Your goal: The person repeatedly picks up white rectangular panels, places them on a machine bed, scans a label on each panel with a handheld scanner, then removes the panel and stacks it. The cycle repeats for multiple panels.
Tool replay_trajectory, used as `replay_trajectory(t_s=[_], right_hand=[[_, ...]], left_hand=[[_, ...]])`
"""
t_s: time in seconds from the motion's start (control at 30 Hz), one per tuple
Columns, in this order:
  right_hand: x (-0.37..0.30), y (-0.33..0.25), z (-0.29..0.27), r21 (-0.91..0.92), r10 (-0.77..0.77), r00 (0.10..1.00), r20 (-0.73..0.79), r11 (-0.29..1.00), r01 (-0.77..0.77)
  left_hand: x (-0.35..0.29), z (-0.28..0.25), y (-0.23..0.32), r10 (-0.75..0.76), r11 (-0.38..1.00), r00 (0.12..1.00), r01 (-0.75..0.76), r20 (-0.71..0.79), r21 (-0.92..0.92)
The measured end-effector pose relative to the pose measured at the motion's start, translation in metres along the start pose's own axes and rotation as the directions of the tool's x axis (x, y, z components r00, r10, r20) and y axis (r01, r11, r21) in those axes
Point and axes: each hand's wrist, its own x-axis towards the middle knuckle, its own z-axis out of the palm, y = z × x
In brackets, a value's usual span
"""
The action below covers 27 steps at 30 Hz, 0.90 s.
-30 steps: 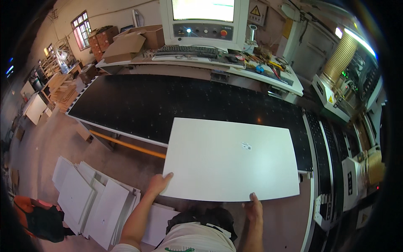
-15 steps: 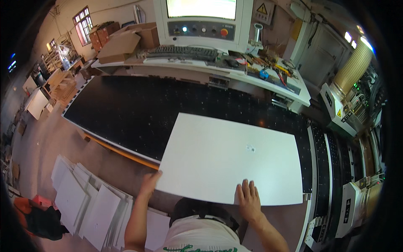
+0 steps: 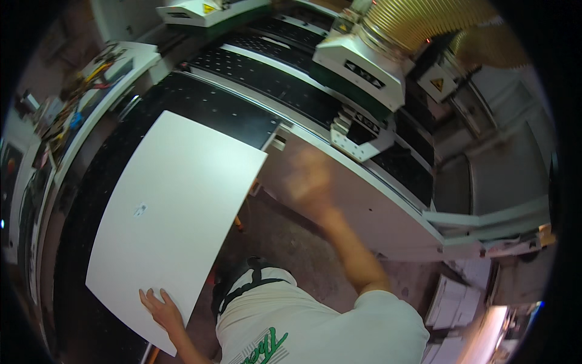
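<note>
A white rectangular panel (image 3: 176, 200) with a small printed label (image 3: 140, 210) lies flat on the black machine table (image 3: 212, 100). My left hand (image 3: 162, 308) rests on its near end, fingers spread flat on the white face. Off the panel's right edge, in front of the machine's pale side wall (image 3: 364, 203), my right hand (image 3: 308, 179) is smeared by motion. Its fingers cannot be made out, and no held thing shows in it. It is apart from the panel.
A white machine head (image 3: 364, 73) with a ribbed hose (image 3: 424, 24) stands over black perforated beds (image 3: 260, 76) at the back right. To the left is a white bench (image 3: 130, 57) with scattered tools. More white panels (image 3: 454, 303) stand at the lower right.
The view has swung to the right. My left hand has moved from the panel's edge onto its face. My right hand has left the panel and moved out beside the machine.
</note>
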Motion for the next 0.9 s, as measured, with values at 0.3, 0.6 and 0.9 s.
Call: replay_trajectory(t_s=[0.3,0.6,0.9], right_hand=[[-0.24,0.417,-0.1,-0.42,0.866,0.468,0.176,0.496,-0.76],[-0.111,0.155,-0.016,0.328,0.895,0.373,0.242,0.286,-0.9],[0.049,-0.25,-0.001,0.843,-0.358,0.901,0.245,0.538,-0.016]], left_hand=[[0.036,0.014,-0.015,0.2,0.979,0.979,-0.201,0.031,0.042],[0.052,0.015,0.169,0.477,0.762,0.875,-0.363,0.085,-0.536],[0.109,-0.006,0.174,-0.172,0.286,0.854,0.521,0.491,-0.805]])
